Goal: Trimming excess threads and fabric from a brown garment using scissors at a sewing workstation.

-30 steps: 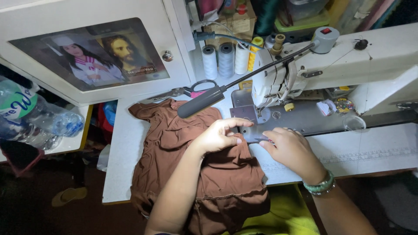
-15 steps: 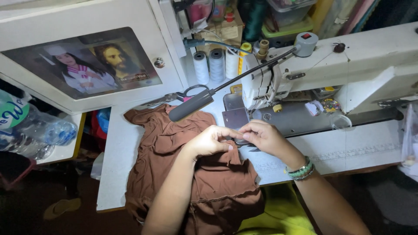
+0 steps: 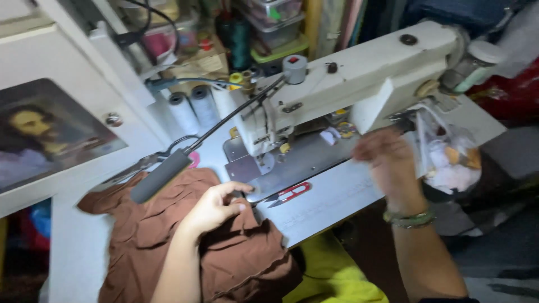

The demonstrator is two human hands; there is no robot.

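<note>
Head view of a sewing table (image 3: 337, 205). The left hand (image 3: 216, 205) rested on the brown cloth (image 3: 168, 241), fingers curled together and pressing the fabric's edge beside the needle plate (image 3: 247, 167); whether they pinched it could not be told. The cloth lay bunched over the table's left end and hung off the near edge. The right hand (image 3: 387, 163), blurred, was raised over the table's right part near a clear plastic bag (image 3: 449, 157); its finger state could not be told, nor whether it touched the bag. The bag hung by the right end of the sewing machine (image 3: 359, 84) and held white and orange pieces, too blurred to identify. Red thread snips (image 3: 289, 193) lay on the table between the hands. A lamp (image 3: 163, 175) on a thin arm reached over the cloth. White thread cones (image 3: 193, 109) stood behind the machine, below clear plastic boxes (image 3: 275, 22) whose contents were indistinct.
</note>
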